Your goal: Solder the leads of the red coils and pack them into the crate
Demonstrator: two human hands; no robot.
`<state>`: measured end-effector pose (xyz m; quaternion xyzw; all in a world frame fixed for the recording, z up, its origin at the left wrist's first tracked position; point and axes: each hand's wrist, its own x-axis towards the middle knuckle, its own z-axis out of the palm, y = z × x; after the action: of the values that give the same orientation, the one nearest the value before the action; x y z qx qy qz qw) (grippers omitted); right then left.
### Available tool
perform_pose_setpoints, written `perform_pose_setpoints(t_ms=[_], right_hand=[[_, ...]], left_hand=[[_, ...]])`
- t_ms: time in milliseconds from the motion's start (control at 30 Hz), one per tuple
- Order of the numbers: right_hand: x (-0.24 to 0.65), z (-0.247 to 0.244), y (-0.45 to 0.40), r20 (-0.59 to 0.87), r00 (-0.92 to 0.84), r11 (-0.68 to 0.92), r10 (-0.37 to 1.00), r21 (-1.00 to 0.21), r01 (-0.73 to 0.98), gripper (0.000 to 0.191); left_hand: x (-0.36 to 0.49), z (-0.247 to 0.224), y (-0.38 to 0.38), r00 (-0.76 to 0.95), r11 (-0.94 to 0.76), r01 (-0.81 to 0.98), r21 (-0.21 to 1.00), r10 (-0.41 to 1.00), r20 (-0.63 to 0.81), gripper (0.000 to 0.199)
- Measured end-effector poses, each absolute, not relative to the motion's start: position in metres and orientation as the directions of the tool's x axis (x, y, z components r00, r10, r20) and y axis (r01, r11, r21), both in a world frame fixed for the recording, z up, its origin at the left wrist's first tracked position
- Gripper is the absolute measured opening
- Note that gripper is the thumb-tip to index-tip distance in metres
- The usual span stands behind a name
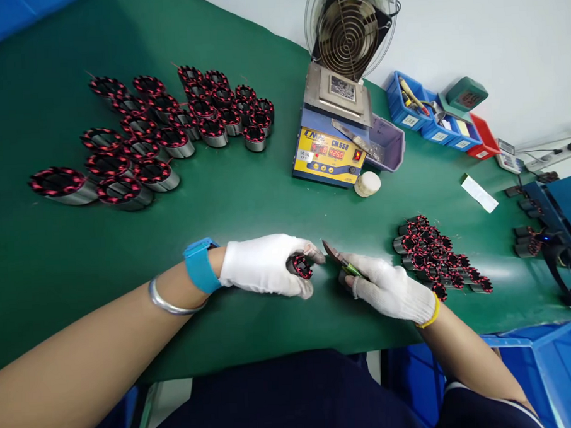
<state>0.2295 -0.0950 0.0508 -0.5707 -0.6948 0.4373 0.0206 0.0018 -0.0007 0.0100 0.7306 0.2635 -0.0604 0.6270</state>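
Note:
My left hand (269,265), in a white glove, wraps around a small motor stator (301,265) with red windings, its wound end facing right. To the right of it, my gloved right hand (387,285) grips a green-handled tool with a dark, pointed blade (333,251). The blade tip points up and left, a short gap from the left fingertips. A dark patch shows under the right fingers; I cannot make out what it is. Beyond the right hand stands a group of stators (426,246) with red windings. Farther off at the left is another group of stators (140,126).
A yellow-fronted solder pot (328,154) stands at the back, a fan (348,38) behind it. Beside it are a purple tray (396,143) and a round white pad (368,184). Blue bins (406,101) and a red bin (485,139) line the wall. A paper slip (479,193) lies at right.

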Motion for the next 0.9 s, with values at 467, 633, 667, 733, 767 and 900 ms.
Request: perform_pose_setpoints(t_ms=[467, 633, 667, 733, 767, 900], right_hand=[[0.234, 0.056, -0.084, -0.447, -0.495, 0.136, 0.745, -0.625, 0.769, 0.05], [0.234, 0.054, -0.084, -0.452, -0.502, 0.126, 0.737, -0.639, 0.759, 0.05], [0.235, 0.053, -0.084, -0.452, -0.502, 0.119, 0.738, -0.645, 0.755, 0.05], [0.235, 0.051, -0.084, -0.452, -0.496, 0.106, 0.741, -0.65, 0.753, 0.049], [0.235, 0.05, -0.084, -0.45, -0.494, 0.105, 0.744, -0.652, 0.751, 0.049], [0.236, 0.048, -0.086, -0.431, -0.509, 0.116, 0.746, -0.668, 0.735, 0.049]], left_hand=[[0.002, 0.016, 0.0, 0.851, -0.146, 0.499, 0.854, 0.271, -0.45, 0.052], [0.003, 0.017, -0.001, 0.845, -0.151, 0.5, 0.853, 0.299, -0.443, 0.053], [0.003, 0.017, -0.001, 0.846, -0.15, 0.498, 0.854, 0.3, -0.441, 0.053], [0.002, 0.017, -0.001, 0.851, -0.149, 0.493, 0.857, 0.288, -0.439, 0.049], [0.002, 0.017, -0.001, 0.853, -0.151, 0.491, 0.858, 0.283, -0.438, 0.047], [0.003, 0.018, -0.001, 0.853, -0.153, 0.492, 0.857, 0.284, -0.439, 0.043]])
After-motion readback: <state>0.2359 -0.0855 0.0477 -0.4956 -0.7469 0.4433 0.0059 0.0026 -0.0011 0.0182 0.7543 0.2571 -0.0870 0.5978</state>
